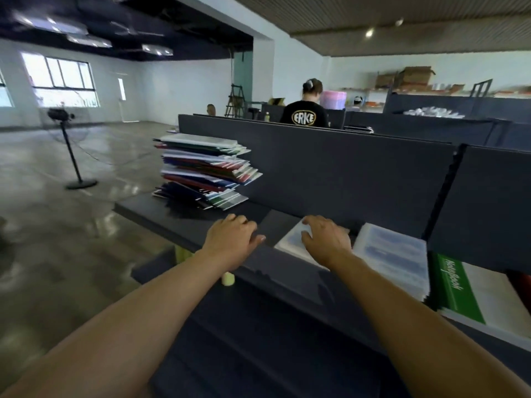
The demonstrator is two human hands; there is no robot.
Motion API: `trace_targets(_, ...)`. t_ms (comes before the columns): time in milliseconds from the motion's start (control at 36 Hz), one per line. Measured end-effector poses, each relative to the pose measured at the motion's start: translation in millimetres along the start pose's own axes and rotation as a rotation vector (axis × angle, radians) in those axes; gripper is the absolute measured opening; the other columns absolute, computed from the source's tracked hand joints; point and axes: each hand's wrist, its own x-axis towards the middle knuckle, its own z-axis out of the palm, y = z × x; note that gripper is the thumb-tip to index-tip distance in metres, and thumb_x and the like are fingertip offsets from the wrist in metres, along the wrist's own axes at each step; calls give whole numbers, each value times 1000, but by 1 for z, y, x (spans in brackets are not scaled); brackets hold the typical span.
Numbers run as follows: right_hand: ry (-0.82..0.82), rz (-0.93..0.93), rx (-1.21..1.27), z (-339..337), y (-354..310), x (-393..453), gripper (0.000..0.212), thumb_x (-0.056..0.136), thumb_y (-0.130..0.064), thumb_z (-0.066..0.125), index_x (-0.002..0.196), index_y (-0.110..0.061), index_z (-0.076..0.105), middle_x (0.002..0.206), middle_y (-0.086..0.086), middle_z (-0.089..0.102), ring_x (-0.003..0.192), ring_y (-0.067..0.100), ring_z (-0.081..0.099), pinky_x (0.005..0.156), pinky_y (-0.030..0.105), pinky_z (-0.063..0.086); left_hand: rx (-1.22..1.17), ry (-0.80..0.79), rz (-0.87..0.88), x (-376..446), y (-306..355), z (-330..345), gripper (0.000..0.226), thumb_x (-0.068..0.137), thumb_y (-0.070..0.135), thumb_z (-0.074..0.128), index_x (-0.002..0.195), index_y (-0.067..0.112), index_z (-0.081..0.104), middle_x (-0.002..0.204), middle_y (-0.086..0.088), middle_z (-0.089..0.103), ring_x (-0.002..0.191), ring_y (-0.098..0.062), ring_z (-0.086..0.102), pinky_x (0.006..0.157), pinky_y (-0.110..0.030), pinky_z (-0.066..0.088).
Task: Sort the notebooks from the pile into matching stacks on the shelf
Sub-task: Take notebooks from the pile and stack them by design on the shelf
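**Sorting barely begun, most of the pile waiting**

Tall mixed notebook pile (202, 170) at 11 o'clock on the shelf (161, 216), unsorted. Three stacks started at 3 o'clock: two pale blue stacks (290, 239) (396, 254), then a green notebook stack (459, 291). Right hand (326, 239) flat on the nearer blue stack, fingers relaxed, gripping nothing. Left hand (230, 239) resting loosely curled on the shelf, empty.

White walls (184, 81), glossy concrete floor (57, 225), bright windows (61, 81), dark partitions (330, 168)

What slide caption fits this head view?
Right hand rests on a blue notebook stack; left hand beside the mixed pile.
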Motion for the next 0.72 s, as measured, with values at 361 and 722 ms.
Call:
trace_targets(361,71,-111,-129,7,-119,88,38,99,-31,40,133,-17,47,130,6,54,118,26,51,94,38,42,21,48,-75,19,-135,0,43,100,49,34,126,21,53,129,-1,53,121,-22,44,95,-36,39)
trace_targets(722,172,-172,-137,-2,-158,185,39,99,-37,38,128,-14,49,127,9,56,118,29,49,92,41,40,7,285,-124,95,-197,-24,39,97,32,47,133,19,48,131,-4,51,124,-26,44,94,-39,40)
